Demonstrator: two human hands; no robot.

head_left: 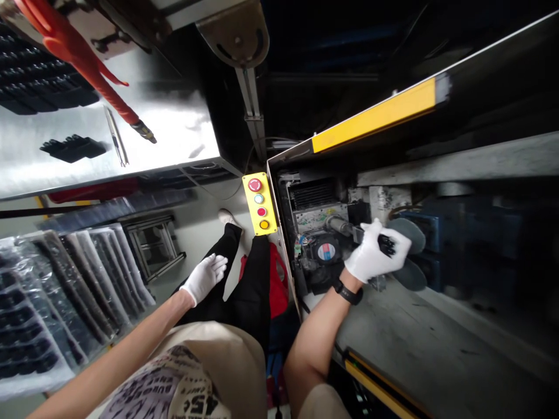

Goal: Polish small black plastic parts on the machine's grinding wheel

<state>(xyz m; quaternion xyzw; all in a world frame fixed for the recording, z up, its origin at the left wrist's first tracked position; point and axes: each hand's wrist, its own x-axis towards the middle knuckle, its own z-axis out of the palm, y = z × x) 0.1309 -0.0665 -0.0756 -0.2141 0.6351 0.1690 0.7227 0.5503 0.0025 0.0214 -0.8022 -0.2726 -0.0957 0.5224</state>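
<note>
My right hand (374,252), in a white glove, reaches into the open machine bay and grips a small black part (386,245). Just beyond the glove sit two grey round pads (407,233), and a metal rod (338,225) ends close to the fingers. A round fan unit (325,254) lies just left of my wrist. My left hand (204,278), also white-gloved, hangs beside my black trouser leg (222,256), holding nothing, with its fingers slightly apart.
A yellow control box (260,203) with an emergency stop button and lamps stands by the bay's edge. To the left are a stainless steel table (152,128) bearing black parts and a red-handled tool, and bagged black parts (74,285). Yellow-striped guards (375,115) border the machine.
</note>
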